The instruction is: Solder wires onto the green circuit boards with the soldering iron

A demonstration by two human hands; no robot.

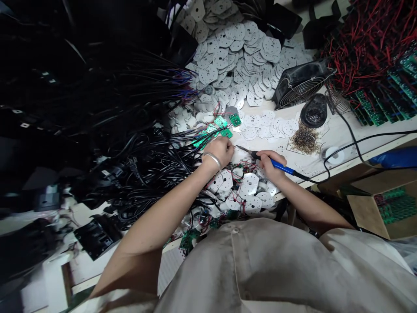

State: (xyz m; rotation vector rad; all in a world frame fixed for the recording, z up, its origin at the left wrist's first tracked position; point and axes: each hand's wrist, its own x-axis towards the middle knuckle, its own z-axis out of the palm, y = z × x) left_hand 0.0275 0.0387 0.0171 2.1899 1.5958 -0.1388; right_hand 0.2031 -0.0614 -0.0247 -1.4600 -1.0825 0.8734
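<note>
My right hand [273, 166] grips a blue-handled soldering iron [282, 168], its tip pointing left toward my other hand. Fingers curled, my left hand [220, 150] is closed just left of the iron's tip; what it pinches, if anything, is too small to make out. Right above that hand lie several green circuit boards [221, 122], with dark cables [182, 139] running in from the left. Below both hands, white perforated plates [250, 183] are mixed with thin red and black wires.
A big pile of white plates [234, 56] covers the back. To the right stand a black fan [301, 84], a dark dish [313, 111], a heap of brownish bits [304, 140] and red-wired boards [374, 104]. Black cables crowd the left. A cardboard box [366, 213] sits lower right.
</note>
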